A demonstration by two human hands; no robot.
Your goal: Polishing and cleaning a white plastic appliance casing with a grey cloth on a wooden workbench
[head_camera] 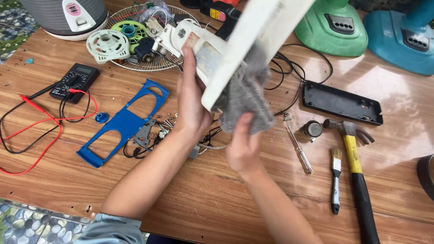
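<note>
Hands on white fan housing [253, 40] | left hand [192, 101] clasped its lower edge | right hand [244, 144] pinched grey cloth [246, 97] against it, just right of left grip | hammer [357, 167] well right

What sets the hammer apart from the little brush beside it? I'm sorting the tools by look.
The hammer is longer, with a yellow-and-black handle and a metal claw head; the brush is shorter, with pale bristles and a grey-and-black handle. The hammer's handle runs off the bottom of the view; the brush shows whole. Both lie flat on the wooden table, heads pointing away, untouched by either hand.
</note>
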